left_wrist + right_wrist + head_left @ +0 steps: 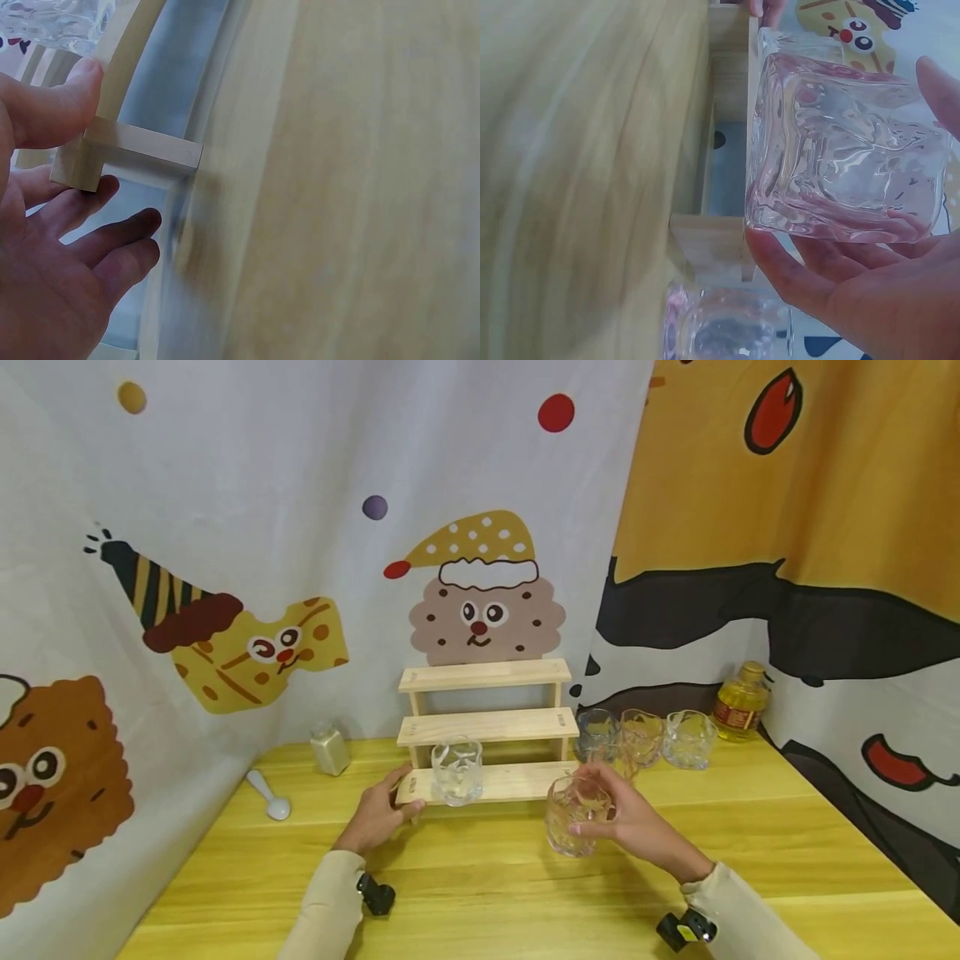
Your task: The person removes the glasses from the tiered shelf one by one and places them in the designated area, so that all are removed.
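A three-step wooden shelf (487, 724) stands on the table against the curtain. My left hand (377, 812) grips the left end of its lowest board, thumb on one side and fingers on the other, as the left wrist view (67, 217) shows. On that board, near its left end, sits a clear glass (457, 772). My right hand (637, 827) holds a pink-tinted glass (570, 818) in front of the board's right end. In the right wrist view, thumb and fingers span this wavy-walled glass (847, 157).
Right of the shelf stand a blue-grey glass (597, 732), an amber-pink glass (641, 739) and a clear glass (688, 741). An oil bottle (741, 703) is in the back right corner. Leftward are a jar of pale contents (330, 750) and a white spoon (270, 797).
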Available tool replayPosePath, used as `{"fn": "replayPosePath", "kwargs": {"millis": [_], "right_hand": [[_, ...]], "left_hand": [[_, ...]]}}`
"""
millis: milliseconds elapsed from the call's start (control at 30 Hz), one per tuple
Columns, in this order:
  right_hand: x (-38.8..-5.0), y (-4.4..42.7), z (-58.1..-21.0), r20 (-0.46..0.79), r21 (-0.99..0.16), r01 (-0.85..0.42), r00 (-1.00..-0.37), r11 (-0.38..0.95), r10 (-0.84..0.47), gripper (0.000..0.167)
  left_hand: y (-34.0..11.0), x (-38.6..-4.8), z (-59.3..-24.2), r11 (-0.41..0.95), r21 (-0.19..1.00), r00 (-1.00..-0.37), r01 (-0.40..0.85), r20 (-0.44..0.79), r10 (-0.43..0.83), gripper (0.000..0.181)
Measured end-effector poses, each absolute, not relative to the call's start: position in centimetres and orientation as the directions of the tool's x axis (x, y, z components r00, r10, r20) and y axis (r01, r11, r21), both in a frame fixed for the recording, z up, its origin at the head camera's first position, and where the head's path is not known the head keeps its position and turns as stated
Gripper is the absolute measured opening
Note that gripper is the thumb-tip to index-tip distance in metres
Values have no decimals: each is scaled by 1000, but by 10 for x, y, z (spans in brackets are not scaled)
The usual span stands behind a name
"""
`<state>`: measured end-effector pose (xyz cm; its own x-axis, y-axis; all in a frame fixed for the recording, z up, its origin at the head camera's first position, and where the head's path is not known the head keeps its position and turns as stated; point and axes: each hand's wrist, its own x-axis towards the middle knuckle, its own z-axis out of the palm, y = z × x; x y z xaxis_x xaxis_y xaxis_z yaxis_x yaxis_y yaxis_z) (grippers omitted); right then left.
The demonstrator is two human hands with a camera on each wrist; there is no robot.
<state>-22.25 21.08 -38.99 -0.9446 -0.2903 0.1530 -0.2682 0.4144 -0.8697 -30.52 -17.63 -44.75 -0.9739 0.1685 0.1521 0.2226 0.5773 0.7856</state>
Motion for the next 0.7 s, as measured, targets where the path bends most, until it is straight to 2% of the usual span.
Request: {"fn": "replayPosePath", "kwargs": {"millis": [267,700], "right_hand": [[-212,234,-397,156,-845,-273,-948,459,-277,72],[-207,293,-402,95,-847,-162,-983,507,-156,66]], "left_hand": [[-176,-305,-448,578,783,-972,229,154,176,69],[-177,-303,-445,577,782,-971,237,167,173,67]]}}
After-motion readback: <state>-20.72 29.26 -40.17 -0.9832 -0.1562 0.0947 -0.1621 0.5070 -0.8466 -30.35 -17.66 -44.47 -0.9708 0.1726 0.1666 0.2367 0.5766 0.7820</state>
